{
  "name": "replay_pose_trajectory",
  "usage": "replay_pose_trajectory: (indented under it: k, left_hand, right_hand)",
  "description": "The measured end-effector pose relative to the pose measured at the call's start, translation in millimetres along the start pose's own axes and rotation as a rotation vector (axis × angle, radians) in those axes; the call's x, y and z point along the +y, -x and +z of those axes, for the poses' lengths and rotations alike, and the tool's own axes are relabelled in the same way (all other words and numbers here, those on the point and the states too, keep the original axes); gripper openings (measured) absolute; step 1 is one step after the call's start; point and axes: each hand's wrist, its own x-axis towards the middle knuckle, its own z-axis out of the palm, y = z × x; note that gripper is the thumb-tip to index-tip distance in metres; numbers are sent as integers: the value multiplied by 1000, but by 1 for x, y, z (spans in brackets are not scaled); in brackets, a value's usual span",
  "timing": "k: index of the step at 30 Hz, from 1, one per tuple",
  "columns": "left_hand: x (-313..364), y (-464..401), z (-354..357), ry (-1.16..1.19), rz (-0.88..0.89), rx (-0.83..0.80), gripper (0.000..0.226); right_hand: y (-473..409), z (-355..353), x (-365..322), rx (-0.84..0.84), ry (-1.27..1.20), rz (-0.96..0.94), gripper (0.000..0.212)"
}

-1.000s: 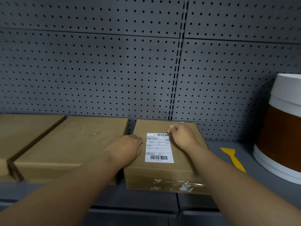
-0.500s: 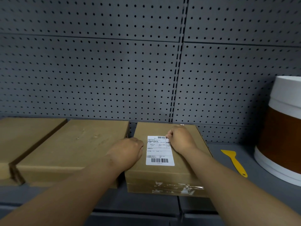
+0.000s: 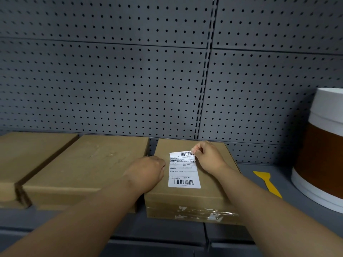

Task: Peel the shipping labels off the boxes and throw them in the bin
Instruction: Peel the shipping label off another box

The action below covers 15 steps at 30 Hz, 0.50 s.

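A flat cardboard box [image 3: 187, 198] lies on the grey shelf, with a white shipping label [image 3: 182, 172] stuck on its top. My right hand [image 3: 208, 157] pinches the label's far right corner, and the far edge is lifted off the cardboard. My left hand [image 3: 146, 172] rests as a fist on the box's left edge and presses it down. A white and brown bin [image 3: 323, 151] stands at the right edge of the view.
Two more flat cardboard boxes [image 3: 87, 166] [image 3: 27, 154] lie to the left with no label showing. A yellow plastic scraper [image 3: 268, 182] lies on the shelf [image 3: 297, 206] between the labelled box and the bin. A perforated grey back panel [image 3: 130, 80] closes the shelf behind.
My right hand has pinched the label's far right corner and lifted the far edge off the box. My left hand has stayed on the box's left edge.
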Motion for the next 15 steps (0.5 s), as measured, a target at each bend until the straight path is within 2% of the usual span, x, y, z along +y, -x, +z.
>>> replay_pose_trajectory:
  k: [7, 11, 12, 15]
  left_hand:
    - [2, 1, -3, -14, -7, -7, 29]
    - [2, 1, -1, -7, -17, -12, 29]
    - [2, 0, -1, -8, -19, -12, 29]
    - [2, 1, -1, -8, -28, -20, 30]
  right_hand:
    - [3, -2, -1, 40, -116, 8, 25]
    - [1, 0, 2, 127, -115, -11, 13]
    - [0, 0, 3, 156, -123, -9, 15]
    - [1, 0, 1, 204, 21, -54, 18]
